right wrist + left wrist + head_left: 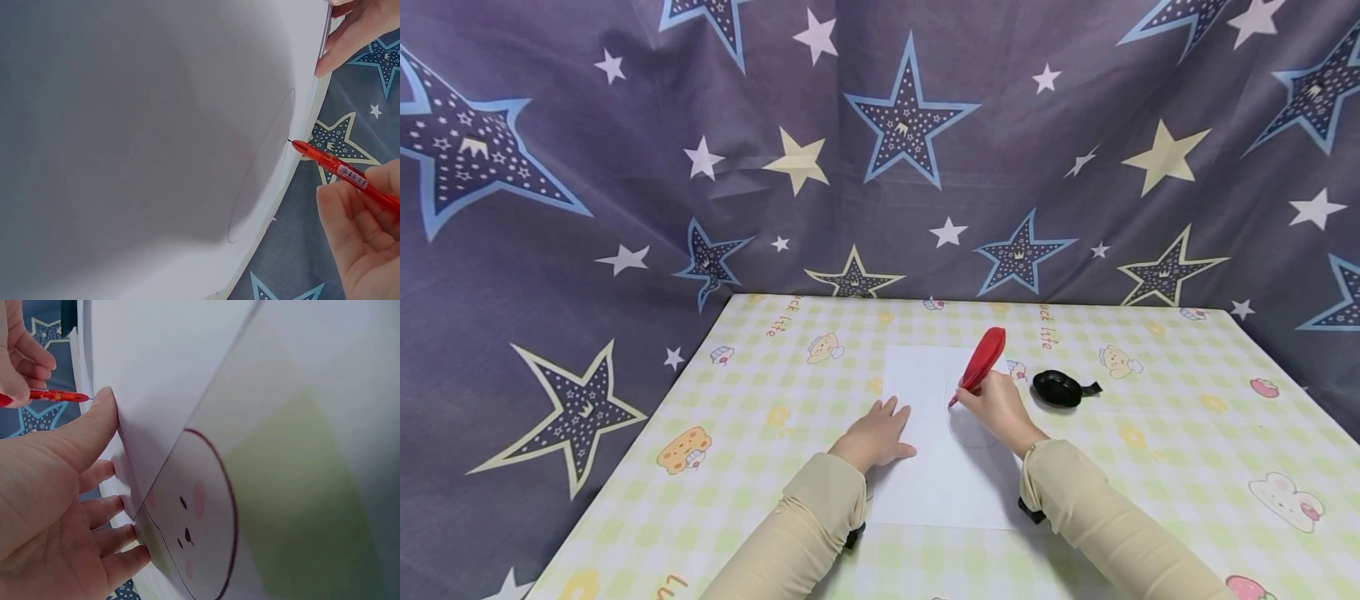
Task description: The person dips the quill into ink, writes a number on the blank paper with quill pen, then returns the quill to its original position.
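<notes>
A white sheet of paper (917, 492) lies on the table, with a thin round outline (230, 212) drawn on it. My right hand (997, 407) pinches a red pen (340, 167) whose wide red top (985, 357) looks like a feather. The pen's fine tip is right at the drawn line. My left hand (874, 435) rests with spread fingers over the paper's left edge. In the left wrist view the left thumb (100, 425) lies along the sheet, and the pen's tip shows beyond it.
A shiny black rounded object (1057, 389) with a short tab lies right of the paper. The tablecloth (737, 492) is green-checked with cartoon prints. Behind the table's far edge hangs a dark curtain (880, 217) patterned with stars.
</notes>
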Tool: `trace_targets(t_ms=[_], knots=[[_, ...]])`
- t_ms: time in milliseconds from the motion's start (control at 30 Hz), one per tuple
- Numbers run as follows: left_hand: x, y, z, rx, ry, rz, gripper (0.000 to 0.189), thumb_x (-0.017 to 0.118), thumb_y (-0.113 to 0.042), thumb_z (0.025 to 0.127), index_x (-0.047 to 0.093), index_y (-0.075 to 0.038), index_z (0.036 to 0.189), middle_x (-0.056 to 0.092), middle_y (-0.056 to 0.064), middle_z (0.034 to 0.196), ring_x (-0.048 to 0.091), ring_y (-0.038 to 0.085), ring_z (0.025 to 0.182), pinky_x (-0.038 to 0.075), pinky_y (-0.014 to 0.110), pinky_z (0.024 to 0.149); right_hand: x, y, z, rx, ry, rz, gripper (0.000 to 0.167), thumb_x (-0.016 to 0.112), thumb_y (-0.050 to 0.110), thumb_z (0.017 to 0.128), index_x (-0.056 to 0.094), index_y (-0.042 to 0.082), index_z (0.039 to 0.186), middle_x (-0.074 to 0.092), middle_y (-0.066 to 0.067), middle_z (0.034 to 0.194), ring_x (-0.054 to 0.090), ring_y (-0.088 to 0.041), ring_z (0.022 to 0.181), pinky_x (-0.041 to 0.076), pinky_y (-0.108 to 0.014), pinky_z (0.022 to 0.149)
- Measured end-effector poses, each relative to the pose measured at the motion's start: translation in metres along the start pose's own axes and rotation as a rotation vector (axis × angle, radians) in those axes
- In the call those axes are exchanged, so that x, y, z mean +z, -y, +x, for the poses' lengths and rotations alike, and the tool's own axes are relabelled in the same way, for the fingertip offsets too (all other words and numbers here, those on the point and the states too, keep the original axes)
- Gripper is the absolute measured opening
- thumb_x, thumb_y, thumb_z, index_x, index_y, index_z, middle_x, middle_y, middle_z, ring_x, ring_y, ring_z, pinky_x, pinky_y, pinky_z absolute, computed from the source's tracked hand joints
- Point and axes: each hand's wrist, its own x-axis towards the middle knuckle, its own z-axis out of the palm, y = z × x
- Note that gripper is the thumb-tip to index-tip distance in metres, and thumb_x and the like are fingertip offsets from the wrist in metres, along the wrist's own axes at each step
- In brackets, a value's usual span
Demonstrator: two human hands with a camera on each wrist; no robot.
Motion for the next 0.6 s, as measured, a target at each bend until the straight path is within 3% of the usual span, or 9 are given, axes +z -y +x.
trace_targets(t_ms=[600], knots=[[-0.0016,-0.0013,-0.0016,-0.003,-0.001,-0.015,0.067,0.060,-0.036,0.088,0.035,-0.005,0.142,0.025,0.016,0.147,0.018,0.035,0.135,0.023,0.042,0.107,0.0003,0.0037,-0.0030,0.007,0.035,0.026,0.008,0.063,0.003,0.079,0.067,-0.004,0.080,0.060,-0.004,0.058,0.043,-0.010,0.047,0.034,-0.022,0.043]])
